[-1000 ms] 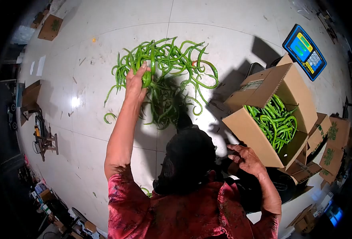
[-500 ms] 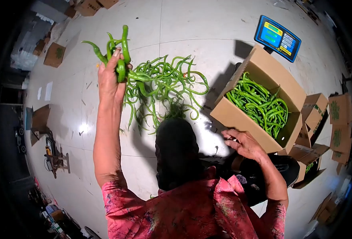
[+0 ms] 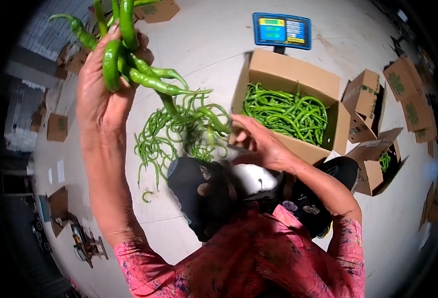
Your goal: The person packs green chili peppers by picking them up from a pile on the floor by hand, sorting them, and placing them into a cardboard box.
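Held high at the upper left, my left hand (image 3: 103, 102) is closed around several long green chili peppers (image 3: 152, 82), whose curved ends stick out on both sides. Below them a loose heap of green chili peppers (image 3: 152, 131) lies on the floor, partly hidden by the held ones. My right hand (image 3: 262, 146), fingers apart and holding nothing I can see, is at the near left corner of a cardboard box (image 3: 293, 69). Many green chili peppers (image 3: 283, 111) fill the lower part of that box.
A scale display (image 3: 282, 31) stands behind the box. More cartons (image 3: 365, 102) are on the right, one open box (image 3: 370, 171) with some peppers inside. My knee (image 3: 199, 191) is just in front of the heap. A small stool-like frame (image 3: 87, 243) stands at lower left.
My left hand has risen closer to the camera with the peppers. My right hand has moved up and left along the box. The view has turned, shifting the box and scale leftward.
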The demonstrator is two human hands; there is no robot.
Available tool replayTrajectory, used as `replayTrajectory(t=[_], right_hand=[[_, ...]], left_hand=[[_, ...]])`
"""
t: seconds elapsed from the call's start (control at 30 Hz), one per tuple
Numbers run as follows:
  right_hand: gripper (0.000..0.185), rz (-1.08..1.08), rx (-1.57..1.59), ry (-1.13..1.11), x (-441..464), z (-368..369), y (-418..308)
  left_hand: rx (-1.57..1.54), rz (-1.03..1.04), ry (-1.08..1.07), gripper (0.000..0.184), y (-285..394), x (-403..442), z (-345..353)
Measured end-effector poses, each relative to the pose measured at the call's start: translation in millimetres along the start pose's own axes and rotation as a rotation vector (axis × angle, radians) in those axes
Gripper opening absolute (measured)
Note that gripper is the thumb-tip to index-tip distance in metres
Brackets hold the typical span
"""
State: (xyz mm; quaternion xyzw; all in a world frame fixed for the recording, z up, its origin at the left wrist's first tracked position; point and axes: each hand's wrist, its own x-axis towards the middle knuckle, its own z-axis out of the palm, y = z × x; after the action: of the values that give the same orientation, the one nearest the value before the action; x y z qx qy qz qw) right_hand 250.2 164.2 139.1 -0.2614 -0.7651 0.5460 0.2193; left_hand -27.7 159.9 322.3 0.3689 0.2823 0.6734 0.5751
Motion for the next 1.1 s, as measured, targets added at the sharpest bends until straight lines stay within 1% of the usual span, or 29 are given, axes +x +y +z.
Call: replayTrajectory(t=[0.03, 0.1, 0.17, 0.2, 0.23, 0.3, 0.33, 0.37, 0.4, 0.43, 0.47, 0.57, 0.63, 0.7, 0.73, 0.77, 0.83, 0.87, 0.93, 1.0, 1.03, 1.1], right_hand=[[0.081, -0.093, 0.008, 0.075, 1.5, 0.1, -6.9], [0.061, 0.038, 0.049, 0.106, 0.8, -7.7, -21.1], [0.04, -0.166, -0.177, 0.246, 6.7, -17.0, -6.2], [0.027, 0.071, 0.078, 0.194, 2.7, -25.8, -2.5], [0.022, 0.123, 0.181, 0.231, 1.1, -36.6, -7.4], [0.024, 0.13, 0.395, 0.287, -4.3, -62.9, -2.1], [0.024, 0.13, 0.436, 0.33, -7.4, -74.8, -1.6], [0.025, 0.13, 0.476, 0.374, -9.9, -85.5, -1.1], [0.023, 0.182, 0.549, 0.389, -11.1, -95.2, 2.8], [0.024, 0.186, 0.583, 0.392, -13.6, -101.8, 9.7], [0.025, 0.219, 0.597, 0.374, -15.7, -105.4, 11.7], [0.025, 0.273, 0.589, 0.252, -19.5, -105.9, 18.2], [0.025, 0.285, 0.483, 0.23, -19.0, -105.4, 17.1], [0.025, 0.28, 0.338, 0.233, -15.8, -106.5, 18.7], [0.025, 0.296, 0.259, 0.259, -13.8, -108.5, 19.0], [0.027, 0.306, 0.162, 0.299, -11.9, -109.8, 17.8], [0.029, 0.219, -0.102, 0.343, -10.0, -112.1, 29.3], [0.027, 0.244, -0.126, 0.331, -10.7, -112.0, 31.7], [0.024, 0.286, -0.169, 0.308, -8.7, -109.8, 34.0], [0.028, 0.252, -0.235, 0.301, -7.0, -107.0, 46.0], [0.03, 0.238, -0.269, 0.295, -5.7, -105.2, 49.8], [0.03, 0.24, -0.204, 0.254, -3.6, -100.7, 51.9]], left_hand=[[-0.011, -0.003, -0.062, 0.035, -5.9, 5.8, 14.6], [-0.044, -0.007, -0.145, 0.034, -23.4, 17.3, 37.9], [-0.084, -0.006, -0.177, 0.034, -42.9, 28.9, 51.4], [-0.148, -0.037, -0.207, 0.035, -52.1, 35.1, 52.1], [-0.156, -0.045, -0.144, 0.031, -62.7, 39.3, 56.0], [-0.032, 0.047, 0.059, 0.02, -90.1, 42.9, 66.7], [-0.003, 0.054, 0.105, 0.022, -104.2, 45.1, 61.7], [-0.011, 0.053, 0.098, 0.02, -117.8, 48.3, 51.4], [-0.011, 0.082, 0.17, 0.019, -131.6, 49.6, 44.9], [-0.01, 0.109, 0.241, 0.019, -143.7, 51.5, 40.4], [-0.026, 0.103, 0.315, 0.017, -152.5, 52.3, 36.3], [-0.103, 0.067, 0.368, 0.017, -179.8, 55.4, 16.2], [0.015, 0.065, 0.401, 0.02, -193.9, 48.2, 18.0], [0.247, 0.122, 0.357, 0.024, -206.9, 41.7, 22.4], [0.263, 0.109, 0.326, 0.026, -214.2, 38.8, 21.5], [0.273, 0.033, 0.314, 0.026, -217.8, 34.5, 19.2], [0.218, -0.03, 0.356, 0.026, -224.5, 28.6, 19.3], [0.194, -0.029, 0.364, 0.026, -226.3, 28.3, 14.5], [0.152, 0.041, 0.375, 0.025, -221.2, 30.9, 4.5], [0.117, 0.084, 0.378, 0.025, -212.8, 33.3, -2.8], [0.14, 0.102, 0.344, 0.026, -209.6, 33.3, -6.7], [0.184, 0.067, 0.333, 0.028, -208.4, 28.7, -5.4]])
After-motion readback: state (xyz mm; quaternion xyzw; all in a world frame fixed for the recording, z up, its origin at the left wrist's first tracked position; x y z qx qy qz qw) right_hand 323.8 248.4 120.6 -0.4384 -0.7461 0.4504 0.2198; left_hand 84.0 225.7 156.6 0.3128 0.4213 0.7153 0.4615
